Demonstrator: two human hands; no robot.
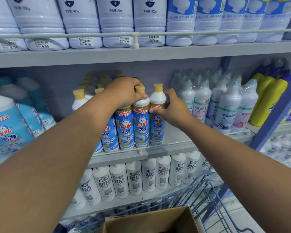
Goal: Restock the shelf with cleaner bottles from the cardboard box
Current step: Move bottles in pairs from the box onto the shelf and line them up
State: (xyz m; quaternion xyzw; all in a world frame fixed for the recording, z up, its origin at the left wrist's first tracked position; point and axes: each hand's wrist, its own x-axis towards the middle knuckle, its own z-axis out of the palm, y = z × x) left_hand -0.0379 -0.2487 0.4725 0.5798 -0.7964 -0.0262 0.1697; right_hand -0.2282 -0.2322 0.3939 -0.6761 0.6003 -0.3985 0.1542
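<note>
On the middle shelf (175, 147) stands a front row of white cleaner bottles with blue cat labels and tan caps. My left hand (124, 93) grips the neck and shoulder of one bottle (141, 126) in that row. My right hand (173, 110) curls round the side of the rightmost bottle (157, 121), thumb on its label. Both bottles stand upright on the shelf, touching each other. More bottles of the same kind stand behind and to the left. The open cardboard box (151, 221) shows at the bottom edge; its inside is hidden.
The box rests in a blue wire cart (207, 197) at the lower right. Shrink-wrapped white bottles (225, 106) stand right of my right hand, yellow bottles (269, 100) beyond. Large blue-labelled jugs (10, 130) fill the left. White bottles line the shelves above and below.
</note>
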